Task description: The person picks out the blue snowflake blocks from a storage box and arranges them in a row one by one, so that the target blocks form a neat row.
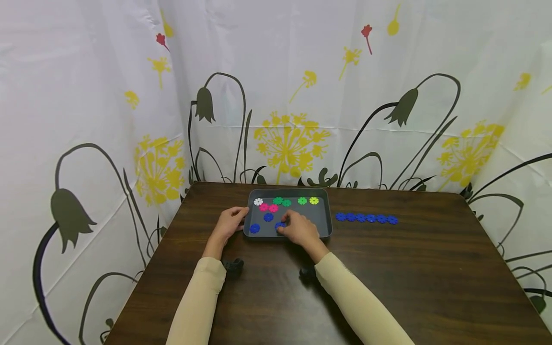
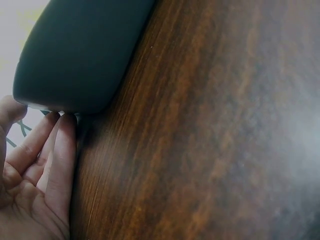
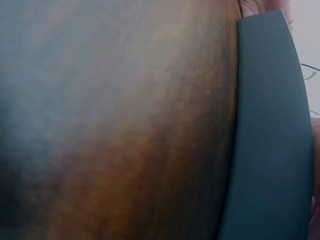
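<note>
A dark grey tray [image 1: 302, 236] holds several notched, flower-shaped plastic discs. My right hand [image 1: 301, 229] reaches over its front wall and pinches a blue disc [image 1: 279, 225] low over the tray floor, the fingers partly covering it. In the right wrist view the tray's wall [image 3: 270, 125] hides most of that hand. My left hand [image 1: 229, 223] is at the tray's left end; its straight fingers [image 2: 64, 145] touch the outside wall in the left wrist view. Two more blue discs, one being the front-left disc [image 1: 255, 228], lie in the tray.
Toward the tray's back lie a white disc [image 1: 258, 201], pink discs [image 1: 273, 208], green discs [image 1: 286, 203] and a yellow disc [image 1: 314, 201]. A row of several blue discs [image 1: 371, 218] runs along the brown table [image 1: 409, 278] right of the tray. A patterned curtain [image 1: 276, 62] hangs behind.
</note>
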`<state>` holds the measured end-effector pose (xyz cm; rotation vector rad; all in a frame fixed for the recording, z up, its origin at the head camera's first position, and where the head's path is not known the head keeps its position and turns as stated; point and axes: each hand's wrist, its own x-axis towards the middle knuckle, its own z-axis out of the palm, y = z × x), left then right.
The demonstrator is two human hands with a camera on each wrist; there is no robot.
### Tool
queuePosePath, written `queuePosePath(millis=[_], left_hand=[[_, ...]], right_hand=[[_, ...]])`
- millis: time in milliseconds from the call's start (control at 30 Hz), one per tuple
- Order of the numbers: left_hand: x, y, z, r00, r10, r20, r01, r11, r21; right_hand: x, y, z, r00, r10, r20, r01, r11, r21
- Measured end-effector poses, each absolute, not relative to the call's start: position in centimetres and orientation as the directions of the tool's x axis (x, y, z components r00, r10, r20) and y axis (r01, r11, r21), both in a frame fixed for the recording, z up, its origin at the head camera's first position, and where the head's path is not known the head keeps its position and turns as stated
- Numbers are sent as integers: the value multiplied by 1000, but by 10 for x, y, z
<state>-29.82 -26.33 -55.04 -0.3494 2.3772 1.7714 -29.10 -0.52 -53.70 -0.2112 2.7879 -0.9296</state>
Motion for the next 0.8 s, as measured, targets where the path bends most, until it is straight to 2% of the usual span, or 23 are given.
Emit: queuePosePath(millis=[433, 800], left_hand=[[-296, -262, -546, -967, -83, -242, -256, 271, 928], [-294, -261, -547, -966, -76, -247, -258, 292, 921]], right_hand=[[-294, -3, -535, -964, -220, -149, -77, 767, -637], [-296, 5, -537, -954, -286, -86, -143, 690, -710]])
